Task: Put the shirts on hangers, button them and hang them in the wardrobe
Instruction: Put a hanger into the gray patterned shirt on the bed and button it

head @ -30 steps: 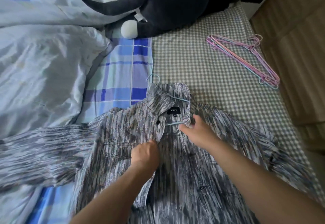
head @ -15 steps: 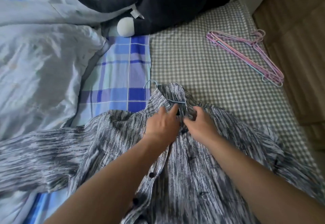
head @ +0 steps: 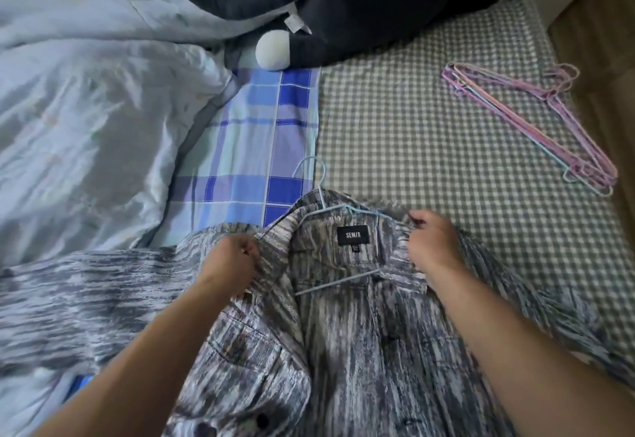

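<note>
The bed [head: 429, 134] is covered by a grey-and-white checked sheet. Left of it a blue plaid cloth [head: 254, 148] is spread, then a rumpled pale blue duvet [head: 86, 120]. At the bed's head a dark plush toy [head: 360, 0] is laid. Right of the bed, wood-toned floor [head: 598, 34] is seen, softly daylit.

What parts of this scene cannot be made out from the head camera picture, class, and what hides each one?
- Hanger: its arms run under the shirt; only the hook and middle show.
- Left hand and right hand: fingertips are buried in the collar folds.
- Shirt hem and lower buttons: cut off by the bottom edge.
- Plush toy: upper part cut off by the top edge.
- Spare hangers: overlapped, so their count is unclear.
</note>
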The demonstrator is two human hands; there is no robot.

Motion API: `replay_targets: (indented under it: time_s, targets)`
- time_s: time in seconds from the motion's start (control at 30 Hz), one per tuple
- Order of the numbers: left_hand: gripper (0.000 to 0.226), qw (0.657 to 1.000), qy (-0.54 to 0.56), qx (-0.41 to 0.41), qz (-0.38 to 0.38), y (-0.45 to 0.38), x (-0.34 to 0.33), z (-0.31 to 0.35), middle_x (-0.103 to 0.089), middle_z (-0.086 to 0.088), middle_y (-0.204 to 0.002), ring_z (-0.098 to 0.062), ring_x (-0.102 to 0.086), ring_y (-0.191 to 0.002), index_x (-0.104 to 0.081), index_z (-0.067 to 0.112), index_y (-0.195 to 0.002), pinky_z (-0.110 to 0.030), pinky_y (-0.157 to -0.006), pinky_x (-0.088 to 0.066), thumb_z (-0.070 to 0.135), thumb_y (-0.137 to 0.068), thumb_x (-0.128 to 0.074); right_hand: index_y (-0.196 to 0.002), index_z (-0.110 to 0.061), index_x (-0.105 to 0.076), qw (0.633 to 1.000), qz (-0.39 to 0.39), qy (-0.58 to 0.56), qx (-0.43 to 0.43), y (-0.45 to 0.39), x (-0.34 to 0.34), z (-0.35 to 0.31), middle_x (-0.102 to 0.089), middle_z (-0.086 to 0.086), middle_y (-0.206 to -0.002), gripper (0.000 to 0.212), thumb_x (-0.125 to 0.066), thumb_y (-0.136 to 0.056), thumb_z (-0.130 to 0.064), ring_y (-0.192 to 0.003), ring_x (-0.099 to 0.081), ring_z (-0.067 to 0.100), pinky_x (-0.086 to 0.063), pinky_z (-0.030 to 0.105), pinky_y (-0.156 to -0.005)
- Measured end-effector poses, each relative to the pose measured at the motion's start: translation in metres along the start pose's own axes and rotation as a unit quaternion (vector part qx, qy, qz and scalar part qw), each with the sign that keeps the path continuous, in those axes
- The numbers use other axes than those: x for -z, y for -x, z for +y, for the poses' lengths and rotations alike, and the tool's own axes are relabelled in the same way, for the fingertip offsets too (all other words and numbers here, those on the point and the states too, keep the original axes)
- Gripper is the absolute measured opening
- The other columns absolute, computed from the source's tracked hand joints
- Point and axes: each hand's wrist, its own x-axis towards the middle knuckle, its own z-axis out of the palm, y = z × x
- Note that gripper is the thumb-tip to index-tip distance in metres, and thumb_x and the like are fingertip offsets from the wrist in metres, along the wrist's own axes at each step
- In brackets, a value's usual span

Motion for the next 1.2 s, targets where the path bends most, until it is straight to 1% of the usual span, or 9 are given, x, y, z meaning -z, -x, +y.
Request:
replay_targets:
  time_s: [0.13, 0.37, 0.43, 0.53, 0.8, 0.9, 0.97, 1.1, 1.2]
  targets:
    - [0.008, 0.973, -0.203, -0.072, 0.079, -0.008, -0.015, 0.021, -0.051, -0.002, -0.093, -0.02, -0.053, -0.078, -0.055, 0.013, -0.1, -0.033, -0.066, -0.043, 0.008, -0.094, -0.052, -0.14, -0.022, -0.051, 0.986, 0.016, 0.146, 0.078, 0.002, 0.026, 0.017, -0.056, -0.002, -0.075, 0.04, -0.037, -0.104, -0.009, -0.044, -0.035, 0.011, -0.024, 0.02, -0.032]
    - [0.019, 0.988, -0.082, -0.088, 0.092, -0.021, -0.04, 0.022, -0.057, -0.005, -0.102, -0.034, -0.058, -0.093, -0.047, 0.018, -0.118, -0.041, -0.078, -0.043, 0.032, -0.105, -0.042, -0.09, -0.008, -0.063, 0.958, -0.103, 0.225, 0.145, -0.009, 0.044, 0.017, -0.051, -0.002, -0.061, 0.063, -0.035, -0.099, -0.064, -0.044, -0.042, 0.013, -0.043, 0.023, -0.043]
    - [0.03, 0.99, -0.072, -0.093, 0.078, -0.014, -0.03, 0.018, -0.063, -0.003, -0.092, -0.029, -0.064, -0.082, -0.056, 0.017, -0.109, -0.038, -0.074, -0.05, 0.042, -0.108, -0.04, -0.102, 0.002, -0.067, 0.977, -0.135, 0.128, 0.108, -0.008, 0.054, 0.014, -0.069, 0.011, -0.079, 0.076, -0.038, -0.097, -0.068, -0.065, -0.065, 0.026, -0.062, 0.045, -0.072]
    - [0.05, 0.997, 0.015, -0.074, 0.001, 0.006, -0.004, 0.01, -0.069, -0.011, -0.068, -0.016, -0.066, -0.053, -0.071, 0.014, -0.083, -0.023, -0.047, -0.05, 0.052, -0.104, -0.045, -0.142, -0.013, -0.053, 0.978, -0.208, 0.007, -0.012, -0.007, 0.08, 0.013, -0.044, 0.015, -0.154, 0.071, -0.05, -0.094, -0.065, -0.14, -0.043, 0.038, -0.026, 0.058, -0.116]
    - [0.068, 0.956, -0.205, -0.049, -0.202, 0.047, 0.015, -0.033, -0.051, 0.005, -0.053, -0.009, -0.046, -0.044, -0.059, 0.008, -0.07, -0.024, -0.053, -0.043, 0.076, -0.076, -0.055, -0.153, -0.009, -0.036, 0.937, -0.289, 0.104, -0.166, 0.034, 0.098, 0.054, -0.036, 0.017, -0.158, 0.076, -0.064, -0.094, -0.049, -0.146, -0.032, 0.036, -0.025, 0.055, -0.118]
    - [0.052, 0.972, -0.216, -0.087, -0.034, 0.057, -0.012, -0.043, -0.063, 0.006, -0.078, -0.017, -0.058, -0.062, -0.055, 0.019, -0.094, -0.03, -0.058, -0.045, 0.068, -0.081, -0.065, -0.107, -0.006, -0.067, 0.939, -0.181, 0.282, -0.076, 0.044, 0.08, 0.091, -0.068, 0.011, -0.094, 0.052, -0.049, -0.102, -0.054, -0.082, -0.069, 0.024, -0.054, 0.032, -0.072]
    - [0.033, 0.937, -0.264, -0.192, 0.123, 0.068, -0.028, -0.05, -0.063, -0.007, -0.092, -0.026, -0.056, -0.075, -0.054, 0.017, -0.103, -0.038, -0.064, -0.046, 0.043, -0.092, -0.071, -0.082, -0.012, -0.056, 0.948, -0.063, 0.311, 0.029, 0.049, 0.073, 0.106, -0.053, -0.001, -0.07, 0.043, -0.047, -0.105, -0.047, -0.054, -0.05, 0.015, -0.044, 0.027, -0.052]
    - [0.033, 0.878, -0.25, -0.364, 0.186, 0.084, -0.046, -0.065, -0.054, -0.013, -0.124, -0.037, -0.048, -0.114, -0.062, 0.015, -0.124, -0.054, -0.095, -0.041, 0.026, -0.094, -0.06, -0.099, -0.009, -0.059, 0.882, 0.124, 0.32, 0.323, 0.063, 0.072, 0.119, -0.054, 0.007, -0.101, 0.018, -0.06, -0.097, -0.027, -0.092, -0.053, 0.025, -0.048, 0.041, -0.079]
    - [0.065, 0.858, -0.318, -0.399, 0.065, 0.09, -0.056, -0.072, -0.051, -0.009, -0.138, -0.032, -0.049, -0.125, -0.049, 0.018, -0.145, -0.05, -0.106, -0.043, 0.059, -0.094, -0.049, -0.128, -0.012, -0.056, 0.824, 0.016, 0.39, 0.41, 0.073, 0.056, 0.139, -0.05, 0.011, -0.133, 0.046, -0.063, -0.091, -0.038, -0.124, -0.047, 0.03, -0.046, 0.05, -0.104]
